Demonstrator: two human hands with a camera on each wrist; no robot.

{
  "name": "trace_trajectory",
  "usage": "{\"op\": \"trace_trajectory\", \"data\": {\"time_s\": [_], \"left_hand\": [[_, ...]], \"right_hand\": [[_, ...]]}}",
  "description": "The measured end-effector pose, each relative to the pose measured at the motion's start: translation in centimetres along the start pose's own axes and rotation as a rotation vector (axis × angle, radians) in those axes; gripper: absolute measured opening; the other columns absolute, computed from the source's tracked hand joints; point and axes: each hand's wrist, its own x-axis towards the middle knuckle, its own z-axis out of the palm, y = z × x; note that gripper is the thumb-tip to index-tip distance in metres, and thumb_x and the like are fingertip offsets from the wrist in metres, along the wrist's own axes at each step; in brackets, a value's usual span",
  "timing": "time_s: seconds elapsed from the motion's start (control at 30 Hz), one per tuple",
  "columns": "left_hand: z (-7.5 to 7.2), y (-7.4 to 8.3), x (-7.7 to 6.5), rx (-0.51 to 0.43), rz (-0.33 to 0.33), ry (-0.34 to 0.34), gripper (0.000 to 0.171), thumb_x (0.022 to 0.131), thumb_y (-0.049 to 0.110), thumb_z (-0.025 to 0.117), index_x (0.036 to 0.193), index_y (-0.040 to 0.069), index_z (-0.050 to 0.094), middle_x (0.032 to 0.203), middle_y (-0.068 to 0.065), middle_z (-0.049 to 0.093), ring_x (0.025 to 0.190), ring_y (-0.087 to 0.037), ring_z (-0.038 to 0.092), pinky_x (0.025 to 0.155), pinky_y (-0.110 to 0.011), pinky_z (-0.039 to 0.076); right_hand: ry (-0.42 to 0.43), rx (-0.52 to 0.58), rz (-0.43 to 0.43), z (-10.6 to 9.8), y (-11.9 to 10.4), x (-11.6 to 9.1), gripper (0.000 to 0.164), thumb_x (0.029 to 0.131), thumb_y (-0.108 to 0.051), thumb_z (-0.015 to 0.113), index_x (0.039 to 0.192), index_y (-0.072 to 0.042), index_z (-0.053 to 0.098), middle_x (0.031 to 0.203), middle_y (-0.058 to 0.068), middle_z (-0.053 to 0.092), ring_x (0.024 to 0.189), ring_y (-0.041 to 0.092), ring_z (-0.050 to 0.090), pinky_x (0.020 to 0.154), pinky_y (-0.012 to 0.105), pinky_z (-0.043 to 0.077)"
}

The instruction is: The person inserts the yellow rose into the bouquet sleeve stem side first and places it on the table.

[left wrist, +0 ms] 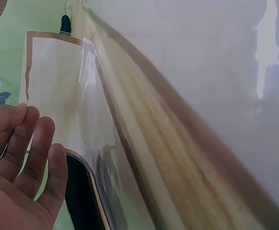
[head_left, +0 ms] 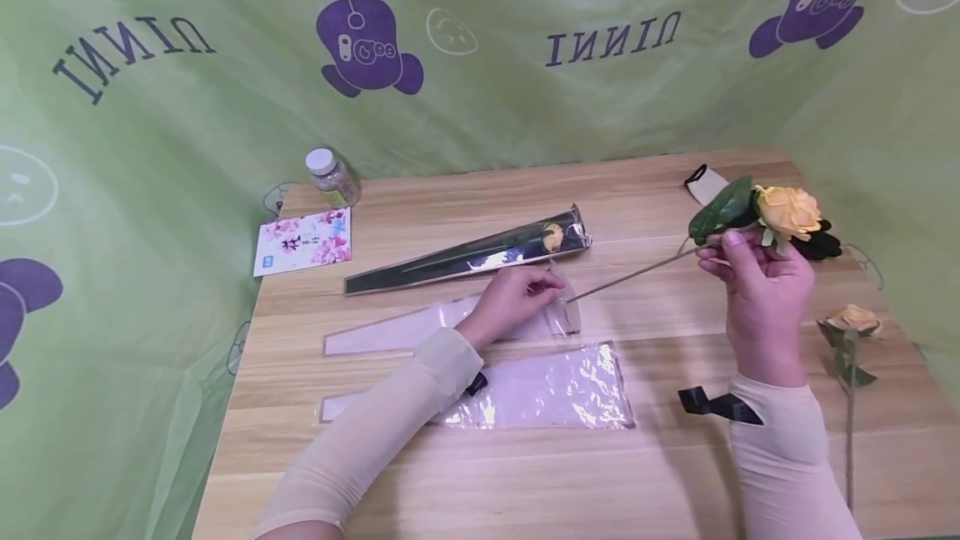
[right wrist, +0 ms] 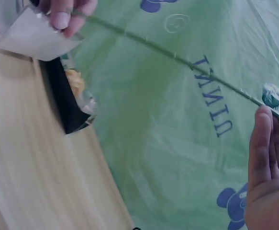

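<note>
My right hand (head_left: 768, 290) pinches an artificial yellow rose (head_left: 789, 212) by its stem, just below the bloom and a green leaf (head_left: 722, 208). The thin stem slants down to the left, its lower end at the mouth of a clear flower sleeve (head_left: 420, 327) with a pale panel. At that mouth my left hand (head_left: 517, 294) pinches the sleeve's edge, which stands raised from the table. In the left wrist view, thumb and index finger (left wrist: 31, 115) meet at the sleeve's brown-bordered rim. The right wrist view shows the stem (right wrist: 177, 57) stretched between both hands.
Behind lies a black sleeve (head_left: 450, 261) with a yellow rose inside; in front, another pale sleeve (head_left: 547, 390). A second rose (head_left: 853, 320) lies at the right. A capped jar (head_left: 333, 180) and a floral card (head_left: 303, 242) sit back left. Black items (head_left: 819, 245) lie behind my right hand.
</note>
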Motion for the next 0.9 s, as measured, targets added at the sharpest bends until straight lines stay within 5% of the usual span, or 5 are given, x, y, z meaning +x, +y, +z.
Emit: {"op": "trace_trajectory", "data": {"time_s": [0.27, 0.63, 0.9], "left_hand": [[0.0, 0.3, 0.1, -0.027, 0.009, -0.012, 0.016, 0.095, 0.012, 0.073, 0.11, 0.012, 0.078, 0.109, 0.005, 0.074, 0.095, -0.002, 0.064, 0.084, -0.016, 0.05], [0.3, 1.2, 0.5, -0.061, 0.038, -0.022, 0.014, 0.095, 0.01, 0.073, 0.108, 0.01, 0.079, 0.109, 0.003, 0.074, 0.095, -0.003, 0.065, 0.083, -0.016, 0.051], [0.1, 0.9, 0.7, -0.047, 0.038, -0.003, 0.014, 0.094, 0.01, 0.074, 0.107, 0.01, 0.079, 0.109, 0.001, 0.074, 0.094, -0.002, 0.065, 0.08, -0.014, 0.051]], "right_hand": [[0.073, -0.079, -0.006, -0.3, 1.3, -0.1, 0.024, 0.087, 0.009, 0.074, 0.099, 0.022, 0.058, 0.082, 0.023, 0.065, 0.069, 0.031, 0.071, 0.064, 0.036, 0.06], [0.168, -0.117, 0.22, -1.5, 5.2, -0.6, 0.019, 0.09, -0.001, 0.076, 0.097, 0.01, 0.062, 0.084, 0.019, 0.069, 0.069, 0.025, 0.071, 0.063, 0.03, 0.06], [0.163, -0.039, 0.283, -1.5, 6.0, -0.8, 0.004, 0.096, 0.004, 0.065, 0.094, 0.006, 0.064, 0.081, 0.018, 0.07, 0.069, 0.024, 0.072, 0.062, 0.029, 0.06]]}}
